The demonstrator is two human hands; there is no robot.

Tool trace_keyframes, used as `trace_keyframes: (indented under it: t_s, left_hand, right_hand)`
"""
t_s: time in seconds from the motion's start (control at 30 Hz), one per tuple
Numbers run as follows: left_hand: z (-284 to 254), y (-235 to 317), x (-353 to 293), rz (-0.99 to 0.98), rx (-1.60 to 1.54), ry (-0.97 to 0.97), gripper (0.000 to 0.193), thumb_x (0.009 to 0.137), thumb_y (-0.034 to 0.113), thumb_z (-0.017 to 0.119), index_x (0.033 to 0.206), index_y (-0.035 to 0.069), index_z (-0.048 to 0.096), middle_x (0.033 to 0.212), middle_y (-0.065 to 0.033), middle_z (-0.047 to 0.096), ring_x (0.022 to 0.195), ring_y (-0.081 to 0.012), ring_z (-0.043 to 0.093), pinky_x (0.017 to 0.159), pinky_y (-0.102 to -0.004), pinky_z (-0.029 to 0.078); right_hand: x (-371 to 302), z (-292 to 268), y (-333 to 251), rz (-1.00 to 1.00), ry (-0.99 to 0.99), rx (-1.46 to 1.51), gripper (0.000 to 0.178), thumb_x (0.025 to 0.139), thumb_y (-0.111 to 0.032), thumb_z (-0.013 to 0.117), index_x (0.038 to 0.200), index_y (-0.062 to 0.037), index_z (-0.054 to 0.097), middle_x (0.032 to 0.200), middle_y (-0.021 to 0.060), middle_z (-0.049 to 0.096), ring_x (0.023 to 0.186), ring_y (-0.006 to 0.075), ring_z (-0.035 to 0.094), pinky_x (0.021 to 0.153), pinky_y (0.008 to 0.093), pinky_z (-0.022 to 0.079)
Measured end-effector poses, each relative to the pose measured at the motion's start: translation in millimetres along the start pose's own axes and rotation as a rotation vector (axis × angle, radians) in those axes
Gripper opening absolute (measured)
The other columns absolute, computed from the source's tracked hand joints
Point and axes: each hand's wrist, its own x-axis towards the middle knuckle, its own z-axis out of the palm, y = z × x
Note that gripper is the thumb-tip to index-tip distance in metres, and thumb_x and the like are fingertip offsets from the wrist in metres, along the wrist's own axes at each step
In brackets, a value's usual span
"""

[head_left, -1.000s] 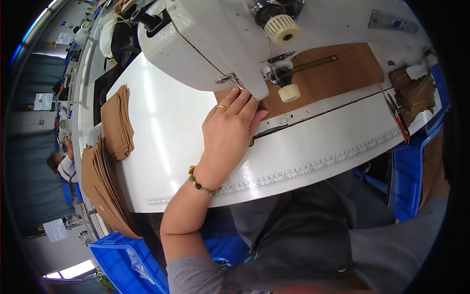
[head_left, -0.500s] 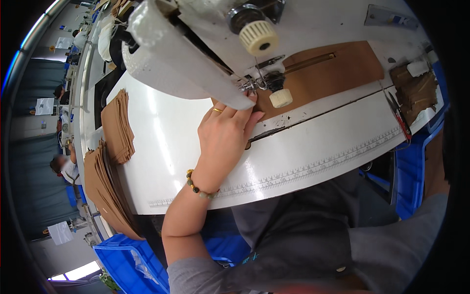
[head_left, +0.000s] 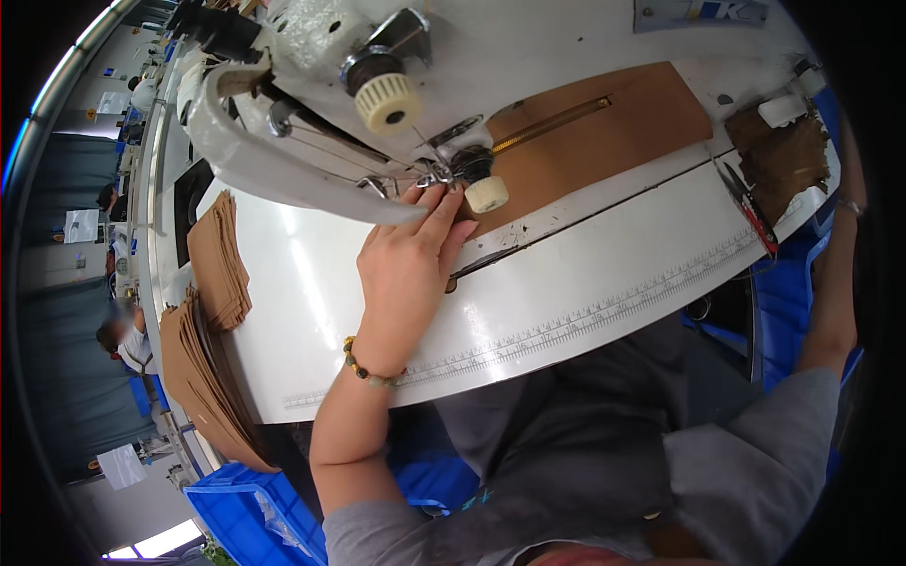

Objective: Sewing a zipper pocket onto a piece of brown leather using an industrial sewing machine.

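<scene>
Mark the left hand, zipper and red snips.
Left hand (head_left: pixel 404 268), head view: back of the hand.
Zipper (head_left: pixel 549 126), head view: middle of its strip, on the brown piece.
Red snips (head_left: pixel 760 224), head view: the red handle.

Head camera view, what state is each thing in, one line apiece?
Brown piece, flat, partly under the sewing machine.
Zipper, straight; open or closed, cannot tell.
Left hand, palm-down, reaching onto the brown piece.
Right forearm, extended along the right edge; its hand too dim to tell.
Snips, lying on the white table, blades seemingly apart.
Blue bin, open-topped, clear plastic inside.
</scene>
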Motion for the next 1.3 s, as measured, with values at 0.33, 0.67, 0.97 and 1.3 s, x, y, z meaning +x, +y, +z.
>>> trace_keyframes:
  t_s: [0.33, 0.67, 0.97, 1.3]
  left_hand:
    - [-6, 2, -8, 0.007, -0.052, 0.021, 0.036, 0.088, 0.022, 0.083, 0.121, 0.009, 0.079, 0.116, -0.0093, 0.078, 0.116, -0.0315, 0.072, 0.092, -0.0376, 0.059]
    - [-36, 58, -91, 0.054, -0.087, -0.024, 0.040, 0.082, 0.019, 0.087, 0.119, 0.009, 0.076, 0.130, -0.0084, 0.074, 0.126, -0.0326, 0.068, 0.104, -0.0495, 0.055]
    - [-36, 67, -128, -0.007, -0.142, -0.010, 0.042, 0.081, 0.016, 0.083, 0.121, 0.008, 0.074, 0.129, -0.0089, 0.073, 0.126, -0.0289, 0.067, 0.108, -0.0450, 0.051]
    - [-35, 67, -128, -0.067, -0.262, 0.078, 0.039, 0.080, 0.016, 0.085, 0.117, 0.007, 0.076, 0.124, -0.0088, 0.075, 0.123, -0.0326, 0.069, 0.103, -0.0462, 0.054]
  right_hand:
    - [60, 15, -178, -0.491, 0.067, 0.295, 0.031, 0.079, -0.005, 0.078, 0.109, -0.0029, 0.070, 0.106, 0.0137, 0.073, 0.096, 0.0334, 0.072, 0.083, 0.0422, 0.059]
    - [50, -97, -224, -0.586, -0.471, 1.005, 0.027, 0.083, -0.009, 0.078, 0.109, -0.0105, 0.072, 0.079, 0.0047, 0.070, 0.074, 0.0260, 0.071, 0.064, 0.0389, 0.055]
    - [-11, -84, -308, -0.629, -0.499, 0.937, 0.068, 0.086, -0.036, 0.079, 0.142, -0.0025, 0.061, 0.147, 0.0156, 0.061, 0.133, 0.0365, 0.060, 0.109, 0.0472, 0.049]
    - [-35, -71, -279, 0.326, -0.958, 1.758, 0.050, 0.108, -0.018, 0.052, 0.151, 0.0071, 0.048, 0.150, 0.0210, 0.059, 0.140, 0.0308, 0.054, 0.123, 0.0425, 0.032]
